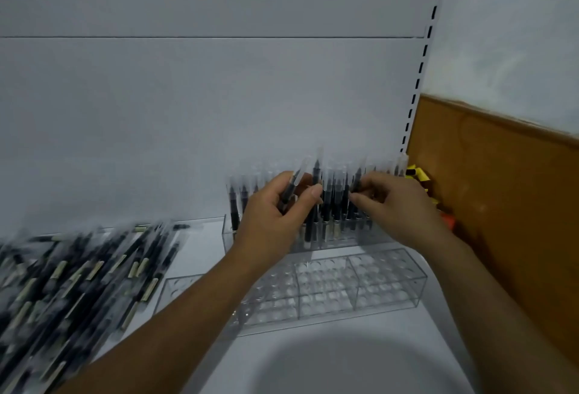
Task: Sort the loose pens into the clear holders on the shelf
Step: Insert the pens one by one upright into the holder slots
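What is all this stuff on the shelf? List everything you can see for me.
Loose pens: a large heap, too blurred to count, black with pale bands, lying on the shelf at the left.
Rear holder: one, clear, against the back panel, holding many upright black pens with clear caps.
Front holder: one, clear, rows of round holes, no pens in the part that shows, nearer the camera.
Shelf: one, white, with a white back panel.
Slotted upright: one, white, right of the panel.
Yellow and orange items: count unclear, behind the right end of the shelf.
Left hand: holds a pen over the rear holder.
Right hand: pinches a pen over the rear holder.
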